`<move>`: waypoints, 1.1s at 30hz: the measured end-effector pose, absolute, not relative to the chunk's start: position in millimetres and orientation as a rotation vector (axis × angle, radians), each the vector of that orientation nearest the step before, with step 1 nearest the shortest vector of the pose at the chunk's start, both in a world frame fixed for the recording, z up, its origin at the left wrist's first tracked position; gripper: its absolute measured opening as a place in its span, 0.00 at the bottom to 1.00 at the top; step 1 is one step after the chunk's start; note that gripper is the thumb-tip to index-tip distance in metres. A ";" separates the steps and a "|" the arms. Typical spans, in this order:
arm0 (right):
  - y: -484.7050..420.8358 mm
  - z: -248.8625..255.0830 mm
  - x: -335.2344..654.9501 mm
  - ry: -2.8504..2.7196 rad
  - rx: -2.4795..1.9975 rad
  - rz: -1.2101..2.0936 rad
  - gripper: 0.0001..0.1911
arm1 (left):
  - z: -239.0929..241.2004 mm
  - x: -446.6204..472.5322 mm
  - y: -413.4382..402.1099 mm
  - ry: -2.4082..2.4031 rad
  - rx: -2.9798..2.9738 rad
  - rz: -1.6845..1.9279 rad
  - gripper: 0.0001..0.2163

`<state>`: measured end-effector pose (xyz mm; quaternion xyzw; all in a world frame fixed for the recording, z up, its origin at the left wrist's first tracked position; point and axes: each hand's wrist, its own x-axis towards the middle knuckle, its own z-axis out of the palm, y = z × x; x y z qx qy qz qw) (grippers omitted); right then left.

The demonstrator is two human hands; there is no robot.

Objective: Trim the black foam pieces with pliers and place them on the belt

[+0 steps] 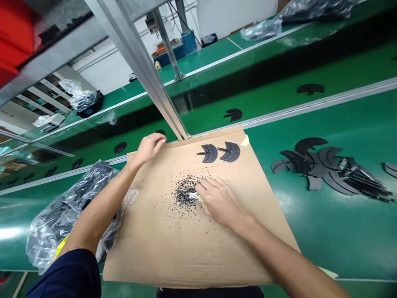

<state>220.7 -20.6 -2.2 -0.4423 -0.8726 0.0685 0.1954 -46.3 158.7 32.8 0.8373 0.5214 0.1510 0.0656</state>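
My left hand (pixel 151 147) is over the far left corner of the cardboard sheet (pixel 149 244). Its fingers are loosely bent, the thumb a little apart, and nothing shows between them. Just beyond the fingertips a dark piece (pixel 160 132) lies on the green belt, partly hidden. My right hand (pixel 218 200) is closed round a small silver metal tool (pixel 193 195), whose bright end points left. That end sits over a scattered pile of tiny black bits (pixel 182 190). Behind it, two black fan-shaped parts with stems, a left one (pixel 209 153) and a right one (pixel 231 152), lie side by side on the cardboard.
A heap of black curved parts and rods (pixel 319 165) lies on the green table to the right. Clear plastic bagging (pixel 77 203) bulges at the left. An upright metal post (pixel 145 66) stands behind the cardboard. More black parts (pixel 233 115) are spaced along the belt.
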 end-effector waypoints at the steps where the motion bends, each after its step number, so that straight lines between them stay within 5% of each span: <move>1: -21.4 -2.0 220.5 -2.455 -1.233 0.198 0.07 | 30.4 -32.9 150.6 1.481 2.552 0.424 0.16; 9: -19.5 -9.5 218.0 -2.394 -1.199 0.099 0.09 | 7.4 64.9 140.1 0.966 2.578 0.429 0.09; 14: -14.6 -4.3 222.8 -2.186 -1.138 -0.123 0.19 | 27.2 35.6 104.9 1.014 2.450 0.449 0.07; 19: -7.2 -0.2 223.0 -2.186 -0.810 -0.072 0.15 | 28.0 -2.9 36.9 0.862 2.211 0.379 0.07; 25: -3.5 -6.8 217.4 -2.159 -0.720 0.192 0.08 | 46.5 -97.3 -3.8 1.290 2.229 0.261 0.10; 28: -5.9 -5.2 216.4 -2.106 -0.775 0.332 0.06 | 64.3 -164.2 -13.6 1.966 2.245 -0.223 0.11; 33: -6.7 -3.5 211.2 -1.945 -0.944 0.530 0.05 | 80.0 -233.4 -25.4 2.216 2.101 -0.339 0.06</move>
